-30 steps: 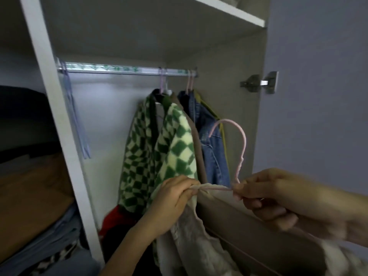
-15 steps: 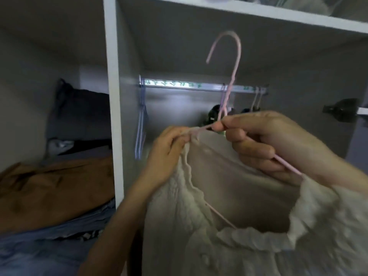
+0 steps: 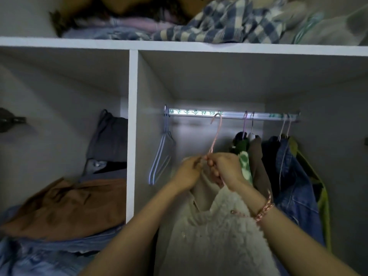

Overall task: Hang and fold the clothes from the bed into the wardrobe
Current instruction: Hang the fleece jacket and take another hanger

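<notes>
The left hand (image 3: pixel 188 172) pinches the top edge of the cream fleece garment (image 3: pixel 215 232); the right hand (image 3: pixel 225 168), touching it, grips the pink hanger (image 3: pixel 216 134) by its neck. The hook reaches the lit rail (image 3: pixel 229 114), between empty hangers (image 3: pixel 161 156) and hung jackets (image 3: pixel 288 176).

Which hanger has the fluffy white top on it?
Look in the wardrobe's right-hand section, under the glowing rail. The pink hanger rises from between the left hand and right hand. Unlike the bare hangers at the left end, it carries the fluffy cream top, and only it is held.
</notes>
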Demonstrator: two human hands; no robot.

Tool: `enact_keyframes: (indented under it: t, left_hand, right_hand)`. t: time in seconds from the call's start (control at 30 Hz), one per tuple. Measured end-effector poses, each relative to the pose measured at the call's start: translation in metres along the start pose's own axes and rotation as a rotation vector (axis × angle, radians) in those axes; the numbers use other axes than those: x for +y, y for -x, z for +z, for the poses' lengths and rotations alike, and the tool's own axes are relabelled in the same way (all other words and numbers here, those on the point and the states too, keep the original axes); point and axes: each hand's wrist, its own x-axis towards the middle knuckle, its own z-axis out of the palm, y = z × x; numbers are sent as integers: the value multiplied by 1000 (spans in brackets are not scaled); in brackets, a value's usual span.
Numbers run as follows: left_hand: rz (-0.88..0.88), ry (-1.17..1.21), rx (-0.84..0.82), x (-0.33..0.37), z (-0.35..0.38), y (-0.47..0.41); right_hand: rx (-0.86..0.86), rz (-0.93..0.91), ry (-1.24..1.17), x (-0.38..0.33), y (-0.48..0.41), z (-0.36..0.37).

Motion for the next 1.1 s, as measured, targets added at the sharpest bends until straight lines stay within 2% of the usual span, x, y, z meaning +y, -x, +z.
enact_keyframes:
  t: [0.2,0.3,0.47,0.6,0.83,0.9,0.97,1.03,1.1]
  left_hand:
    - [-264,236,-13,-17,11,-29]
    - [-310,340,-51,-16,14,-59]
    - [-286,517,-135,-6,21,-110]
    - [-237,479,-254,-18,38,-124]
    - [-204,411,-201,-32,63,-116]
    - [-190,378,-158,-27,72,-114]
    - [-197,270,-122,-21,79,-109]
    - [-180,240,-97,-24,87,-97]
    - [-144,227,-74,-35,89,-73]
  right_hand:
    - [135,-78,11,3,-53,20]
    - [199,-72,51,-8,-94,24]
    - [244,27,148,-32,-171,10]
    - [222,73,237,-24,-198,1]
    - [171,118,346,1,-210,-15]
    - [194,95,493,1,-214,-20]
    - [255,-28,900,-4,-209,-25]
    - [341,-260,1309,-14,-190,-23]
    - [292,-474,1329,-22,-167,-5]
